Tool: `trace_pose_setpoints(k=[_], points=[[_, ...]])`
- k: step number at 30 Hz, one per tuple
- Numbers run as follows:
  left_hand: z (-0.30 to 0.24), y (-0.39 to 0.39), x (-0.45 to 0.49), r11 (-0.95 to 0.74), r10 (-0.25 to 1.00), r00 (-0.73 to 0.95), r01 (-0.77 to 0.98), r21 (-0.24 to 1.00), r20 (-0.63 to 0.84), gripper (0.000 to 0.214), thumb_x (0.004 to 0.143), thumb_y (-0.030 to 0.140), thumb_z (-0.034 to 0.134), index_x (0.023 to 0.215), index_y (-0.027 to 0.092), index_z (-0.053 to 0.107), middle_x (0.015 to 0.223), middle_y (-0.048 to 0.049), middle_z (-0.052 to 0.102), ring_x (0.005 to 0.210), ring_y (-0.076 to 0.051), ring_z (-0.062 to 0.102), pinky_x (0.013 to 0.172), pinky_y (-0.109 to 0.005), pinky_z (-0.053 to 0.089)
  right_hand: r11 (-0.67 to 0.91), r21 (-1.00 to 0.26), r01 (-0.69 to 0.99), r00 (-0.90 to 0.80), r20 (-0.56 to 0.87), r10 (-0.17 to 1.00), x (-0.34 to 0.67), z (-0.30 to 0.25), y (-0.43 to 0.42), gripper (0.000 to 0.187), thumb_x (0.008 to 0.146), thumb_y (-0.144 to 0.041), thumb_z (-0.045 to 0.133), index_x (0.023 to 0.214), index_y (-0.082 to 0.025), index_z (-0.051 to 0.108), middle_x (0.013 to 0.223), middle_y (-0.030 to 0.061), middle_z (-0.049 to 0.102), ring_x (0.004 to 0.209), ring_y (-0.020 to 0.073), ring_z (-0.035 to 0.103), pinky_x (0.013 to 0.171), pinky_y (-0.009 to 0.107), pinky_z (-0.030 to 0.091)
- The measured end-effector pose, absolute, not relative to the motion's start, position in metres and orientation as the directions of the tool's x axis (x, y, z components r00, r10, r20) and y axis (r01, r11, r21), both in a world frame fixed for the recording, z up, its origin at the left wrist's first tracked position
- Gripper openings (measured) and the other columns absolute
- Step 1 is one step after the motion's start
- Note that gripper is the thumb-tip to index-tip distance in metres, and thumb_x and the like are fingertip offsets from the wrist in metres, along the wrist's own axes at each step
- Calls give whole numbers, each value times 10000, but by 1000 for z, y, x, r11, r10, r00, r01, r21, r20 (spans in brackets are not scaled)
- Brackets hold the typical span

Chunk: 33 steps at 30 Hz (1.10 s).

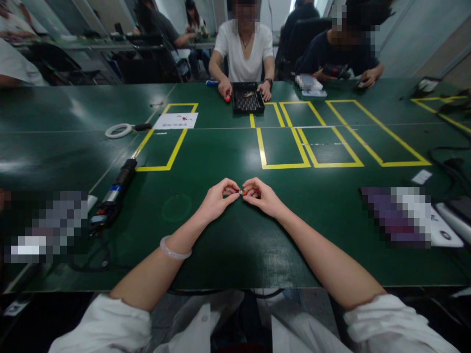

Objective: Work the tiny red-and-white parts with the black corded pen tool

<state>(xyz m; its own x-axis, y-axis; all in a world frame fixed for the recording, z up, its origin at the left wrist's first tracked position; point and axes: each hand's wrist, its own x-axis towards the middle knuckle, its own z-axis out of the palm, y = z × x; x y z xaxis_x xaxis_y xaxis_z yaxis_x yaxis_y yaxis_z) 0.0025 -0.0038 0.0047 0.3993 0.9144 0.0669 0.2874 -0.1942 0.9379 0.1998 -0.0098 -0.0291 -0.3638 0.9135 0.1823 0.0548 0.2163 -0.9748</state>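
Note:
My left hand [218,197] and my right hand [262,196] meet over the green table [235,235], just above its surface. Both pinch one tiny part [242,192] between fingertips; it shows red and a bit of metal, too small to name further. A pale bangle [174,250] circles my left wrist. Both forearms reach out from white sleeves at the near edge.
An electric screwdriver [117,189] with its cable lies to the left. Farther back are a white tape ring [118,130] and a paper sheet [176,120]. Yellow tape boxes [305,147] mark the table. Across it, a person in white handles a black tray [248,99]. Blurred items sit at both sides.

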Motion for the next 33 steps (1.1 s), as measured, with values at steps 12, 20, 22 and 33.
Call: trace_pose_setpoints(k=[12, 20, 22, 33], points=[[3, -4, 3, -318, 898, 410, 351, 881, 161, 179, 828, 247, 629, 987, 173, 597, 968, -43, 651, 915, -159, 639, 906, -332, 508, 347, -902, 258, -351, 247, 903, 201, -28, -11, 157, 827, -250, 645, 961, -193, 588, 803, -4, 633, 670, 115, 574, 598, 233, 440], [5, -6, 3, -320, 893, 424, 357, 877, 153, 197, 827, 268, 632, 997, 174, 600, 977, -42, 646, 917, -161, 640, 914, -339, 506, 379, -881, 284, -354, 271, 895, 201, -26, -11, 119, 849, -247, 627, 950, -190, 598, 808, -1, 614, 670, 116, 564, 611, 239, 437], [5, -6, 3, -321, 893, 426, 377, 869, 145, 228, 826, 289, 635, 1020, 175, 597, 1004, -50, 650, 922, -168, 642, 912, -346, 507, 375, -880, 292, -356, 264, 896, 201, -25, -12, 116, 858, -256, 621, 955, -194, 600, 817, 2, 615, 684, 120, 563, 620, 242, 438], [52, -11, -34, -478, 879, 362, 662, 578, 311, 367, 915, 423, 508, 1186, 188, 584, 1179, -85, 611, 1065, -220, 600, 948, -363, 475, 340, -882, 326, -379, 208, 902, 202, -23, -12, 127, 840, -241, 632, 947, -180, 604, 785, -6, 577, 650, 109, 515, 628, 242, 419]])
